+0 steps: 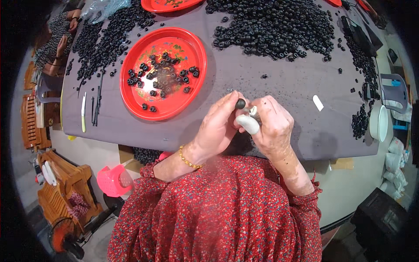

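Observation:
Both my hands meet above the near edge of the cloth-covered table. My left hand (217,126), with a gold beaded bracelet at its wrist, is closed and pinches a small round black rubber-like piece (240,104). Right beside it, my right hand (273,124) is closed too, its thumb covered by a white finger cover (248,125). Something small and pale shows between its fingers, too hidden to name. To the left of my hands lies a round red tray (131,94) with a printed pattern, holding several loose black pieces (192,70) with holes.
A large heap of black pieces (275,26) spreads across the far side, another heap (104,39) at far left. A white-and-yellow knife (84,111) lies at left, a white chip (317,103) at right. A pale bowl (378,123) stands at the right edge. Another person's arm (61,48) shows far left.

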Motion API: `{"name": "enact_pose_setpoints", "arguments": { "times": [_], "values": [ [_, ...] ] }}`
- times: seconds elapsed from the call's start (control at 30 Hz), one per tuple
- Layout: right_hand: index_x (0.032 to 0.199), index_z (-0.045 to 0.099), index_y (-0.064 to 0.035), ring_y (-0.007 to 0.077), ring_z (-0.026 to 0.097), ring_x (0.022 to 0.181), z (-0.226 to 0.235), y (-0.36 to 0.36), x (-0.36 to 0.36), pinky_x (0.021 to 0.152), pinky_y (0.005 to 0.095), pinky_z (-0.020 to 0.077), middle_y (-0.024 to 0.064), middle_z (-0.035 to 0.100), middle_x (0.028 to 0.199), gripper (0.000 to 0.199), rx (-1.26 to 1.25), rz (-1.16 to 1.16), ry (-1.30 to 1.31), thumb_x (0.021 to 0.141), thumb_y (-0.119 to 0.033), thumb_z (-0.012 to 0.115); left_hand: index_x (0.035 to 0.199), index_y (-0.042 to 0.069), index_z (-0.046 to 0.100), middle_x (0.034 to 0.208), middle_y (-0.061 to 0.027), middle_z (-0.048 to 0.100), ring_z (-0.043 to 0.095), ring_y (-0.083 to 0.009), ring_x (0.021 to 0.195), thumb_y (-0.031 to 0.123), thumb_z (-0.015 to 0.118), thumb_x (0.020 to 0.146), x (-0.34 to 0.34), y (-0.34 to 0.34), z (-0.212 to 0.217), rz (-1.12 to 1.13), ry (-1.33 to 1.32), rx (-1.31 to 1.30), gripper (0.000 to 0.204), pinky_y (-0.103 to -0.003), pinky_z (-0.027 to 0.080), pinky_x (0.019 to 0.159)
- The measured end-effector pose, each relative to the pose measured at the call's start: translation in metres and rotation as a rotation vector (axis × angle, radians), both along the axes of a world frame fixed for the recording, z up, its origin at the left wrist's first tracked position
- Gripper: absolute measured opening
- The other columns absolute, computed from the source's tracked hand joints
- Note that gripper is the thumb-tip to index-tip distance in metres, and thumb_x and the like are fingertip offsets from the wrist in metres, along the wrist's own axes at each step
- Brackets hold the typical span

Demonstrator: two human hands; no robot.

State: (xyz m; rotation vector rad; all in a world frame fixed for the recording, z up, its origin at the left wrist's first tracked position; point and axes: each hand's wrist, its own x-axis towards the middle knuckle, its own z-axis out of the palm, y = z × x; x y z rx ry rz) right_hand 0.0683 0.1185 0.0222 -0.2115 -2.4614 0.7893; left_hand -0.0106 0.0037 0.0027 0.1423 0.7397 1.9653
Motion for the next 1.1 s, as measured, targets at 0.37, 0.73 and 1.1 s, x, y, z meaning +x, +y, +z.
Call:
{"name": "enact_pose_setpoints", "arguments": {
  "times": [0.37,0.73,1.1],
  "values": [
    [0.077,0.051,-0.0067,0.0229,0.056,0.058,0.004,-0.001,-0.008,0.049,0.0334,0.0446,0.0057,0.052,0.068,0.032,0.019,-0.044,0.028,0.073,-0.031,0.071,0.097,0.003,0.054,0.087,-0.0041,0.058,0.055,-0.0113,0.081,0.026,0.041,0.096,-0.002,-0.002,-0.007,0.053,0.034,0.009,0.026,-0.025,0.044,0.074],
    [0.079,0.052,-0.0043,0.028,0.056,0.062,0.006,-0.003,-0.007,0.054,0.0367,0.0438,0.0082,0.052,0.069,0.028,0.011,-0.046,-0.042,0.07,-0.022,0.072,0.095,0.006,0.055,0.085,-0.0012,0.057,0.052,-0.0077,0.076,0.029,0.041,0.096,-0.002,-0.002,-0.007,0.04,0.06,0.006,0.027,-0.022,0.041,0.067],
    [0.074,0.05,-0.0054,0.0263,0.054,0.056,-0.002,0.001,-0.007,0.049,0.0364,0.0421,0.0069,0.05,0.065,0.028,0.1,-0.044,-0.011,0.066,-0.02,0.072,0.089,0.008,0.054,0.07,0.0029,0.048,0.04,-0.0044,0.058,0.032,0.042,0.095,0.004,0.002,0.003,0.063,0.057,-0.123,0.028,-0.02,0.035,0.053]
  ]
}}
